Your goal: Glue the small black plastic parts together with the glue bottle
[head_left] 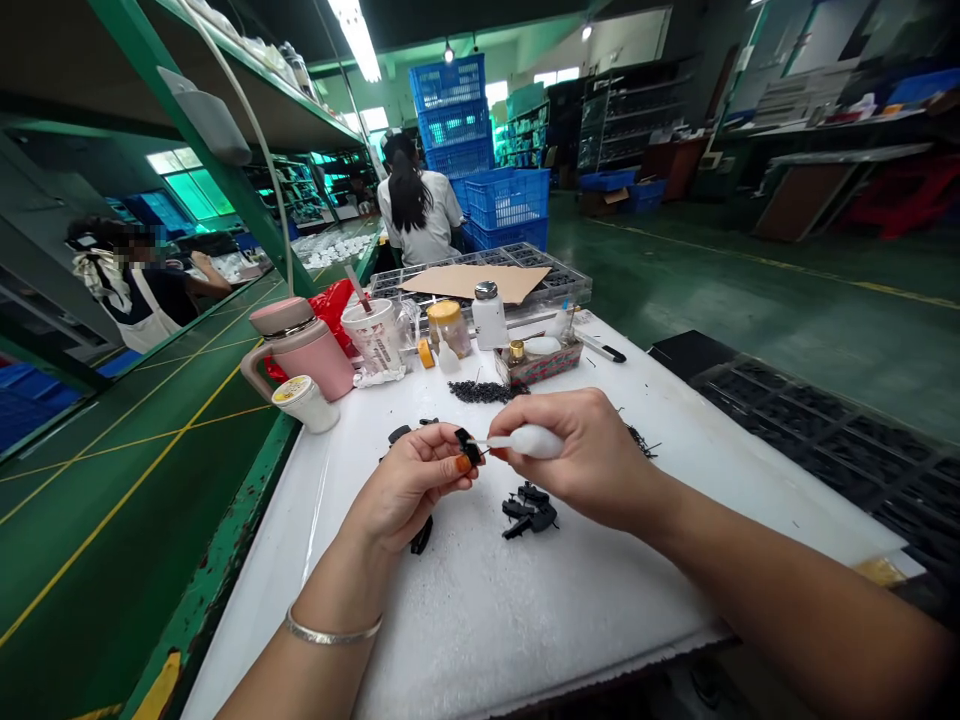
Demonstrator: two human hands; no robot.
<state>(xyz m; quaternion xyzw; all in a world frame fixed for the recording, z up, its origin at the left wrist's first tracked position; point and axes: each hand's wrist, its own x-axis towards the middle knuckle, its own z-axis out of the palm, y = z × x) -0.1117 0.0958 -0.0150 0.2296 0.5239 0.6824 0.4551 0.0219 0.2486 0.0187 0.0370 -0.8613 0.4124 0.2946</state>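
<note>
Between the thumb and fingers of my left hand (412,478) is a small black plastic part (469,447), raised above the white work surface (465,630). My right hand (600,455) is closed round a white squeeze bottle (538,441), its narrow nozzle pointing left and meeting the part or coming very near it; I cannot tell which. A thin dark pin or wire sticks out by the nozzle. Below my hands lies a small heap of black parts (529,510). More black pieces (421,537) are partly hidden behind my left hand.
A pile of tiny black bits (480,391) lies beyond my hands, before a small box (544,362) of bottles. A pink mug (311,350), a cup (373,335) and a yellow-lidded jar (448,328) stand back left. Black trays (810,430) are at right. Two people sit farther off.
</note>
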